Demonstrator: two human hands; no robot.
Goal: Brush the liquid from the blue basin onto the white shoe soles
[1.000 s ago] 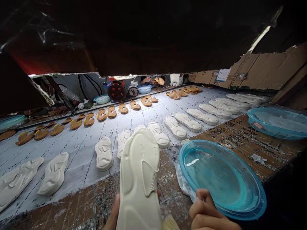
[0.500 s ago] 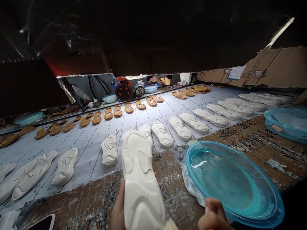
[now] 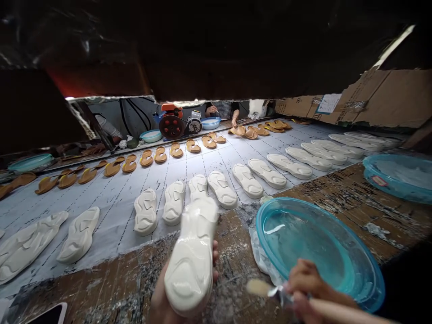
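A glossy white shoe sole (image 3: 191, 265) with a wavy moulded surface is held up in my left hand (image 3: 161, 288), whose fingers wrap round its underside and right edge. My right hand (image 3: 305, 283) grips a brush (image 3: 259, 287) with pale bristles and a metal band, slightly blurred, pointing left toward the sole but apart from it. Right behind that hand stands a blue translucent basin (image 3: 313, 243) with milky liquid in it. Several more white soles (image 3: 146, 212) lie in a row on the white lined belt (image 3: 118, 225) beyond.
Brown slippers (image 3: 160, 154) form a far row on the belt. A second blue basin (image 3: 398, 177) stands at right, a phone (image 3: 50, 315) at lower left. A motor (image 3: 172, 126) sits across, near a co-worker's hand (image 3: 234, 120). A dark panel (image 3: 216, 54) hangs low overhead.
The sole in my left hand has dropped lower and tilted. My right hand has lifted, bringing the brush into clear view, away from the sole. Across the belt, a co-worker's brown slipper has come down onto it.
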